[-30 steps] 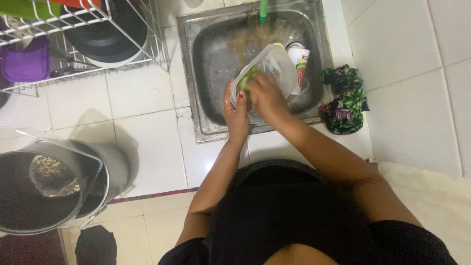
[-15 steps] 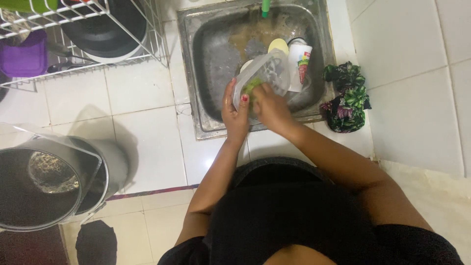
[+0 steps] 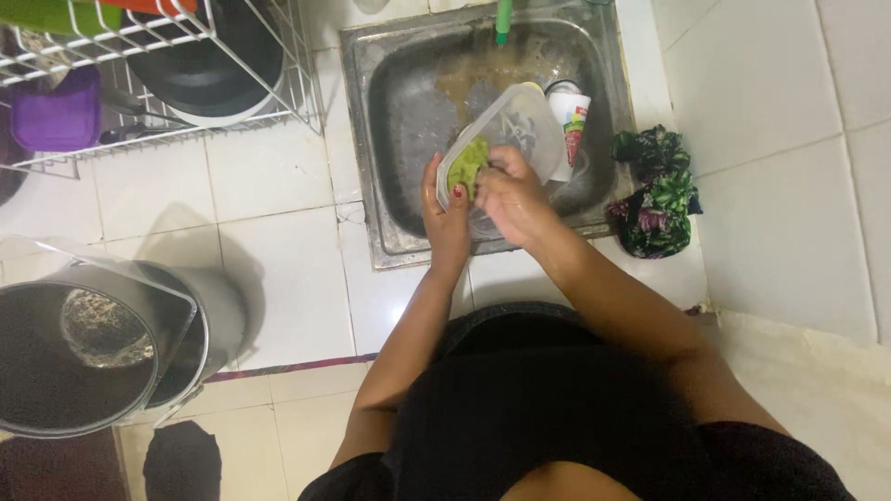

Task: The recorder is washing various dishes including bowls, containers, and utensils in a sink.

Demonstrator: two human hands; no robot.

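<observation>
My left hand grips the near left edge of a clear plastic container, fingers curled around its rim, while my right hand is closed on a green sponge and presses it against the inside of the container. The container is tilted and held over the near part of the steel sink, just above the basin. Just beyond it in the sink, on the right, lies a white bottle with a coloured label. A green and dark patterned cloth is bunched on the tiled counter just to the right of the sink. Far to the left stands a white wire rack holding a dark pan and a purple tub. Near left, a large metal pot sits on the tiles.
</observation>
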